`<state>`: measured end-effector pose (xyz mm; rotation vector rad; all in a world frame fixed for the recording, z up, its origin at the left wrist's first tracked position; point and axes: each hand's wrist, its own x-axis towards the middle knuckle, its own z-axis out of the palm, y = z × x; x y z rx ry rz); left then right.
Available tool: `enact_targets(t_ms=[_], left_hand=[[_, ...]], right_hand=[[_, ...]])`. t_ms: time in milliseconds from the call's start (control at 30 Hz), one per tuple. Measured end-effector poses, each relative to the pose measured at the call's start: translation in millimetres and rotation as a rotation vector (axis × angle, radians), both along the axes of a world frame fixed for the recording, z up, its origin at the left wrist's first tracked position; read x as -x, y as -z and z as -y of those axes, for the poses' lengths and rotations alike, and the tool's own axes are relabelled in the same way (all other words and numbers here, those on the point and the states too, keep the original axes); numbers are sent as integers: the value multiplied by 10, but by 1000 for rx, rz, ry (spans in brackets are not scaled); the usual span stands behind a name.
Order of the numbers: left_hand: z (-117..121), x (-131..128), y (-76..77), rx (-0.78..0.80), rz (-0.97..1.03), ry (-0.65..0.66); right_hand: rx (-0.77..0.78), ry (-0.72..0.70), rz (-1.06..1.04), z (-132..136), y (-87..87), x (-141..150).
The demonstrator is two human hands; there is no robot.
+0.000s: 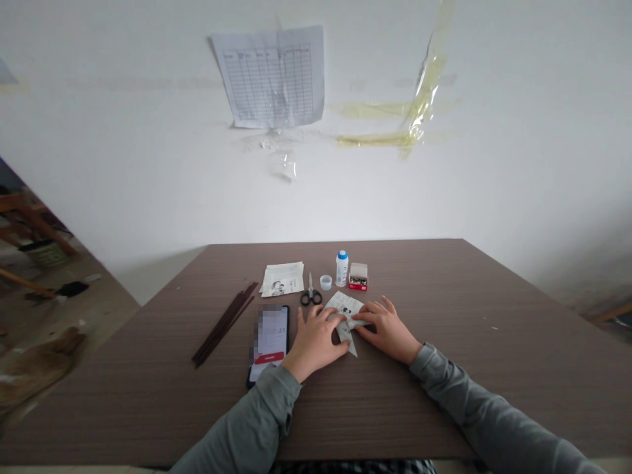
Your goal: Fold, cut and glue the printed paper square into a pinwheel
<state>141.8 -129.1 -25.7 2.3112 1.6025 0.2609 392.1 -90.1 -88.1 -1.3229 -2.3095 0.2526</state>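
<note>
A printed sheet of paper [340,301], partly folded with a pointed flap toward me, lies on the table between my hands. My left hand [318,342] holds its left side, with thumb and fingertips pressed on the paper. From the right, my right hand [388,329] has its thumb and index finger closed on the paper's edge, the other fingers raised. My fingers hide part of the folds. Just beyond my left hand lie black-handled scissors [311,297]. A small translucent cap [326,282], a white bottle with a blue top [342,270] and a small red box [358,278] stand behind the paper.
A phone [270,336] lies left of my left hand. Farther left is a bundle of thin dark sticks [224,326]. More printed sheets [282,279] lie toward the back of the brown table [444,283]. A white wall [385,197] rises behind it.
</note>
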Motion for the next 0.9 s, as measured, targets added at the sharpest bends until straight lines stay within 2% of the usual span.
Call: enact_targets(t_ms=[367, 900], left_hand=[[-12, 9, 61, -19, -13, 2], [19, -17, -12, 10, -22, -8]], right_hand=[[-31, -27, 49, 14, -38, 9], [37, -1, 9, -6, -58, -7]])
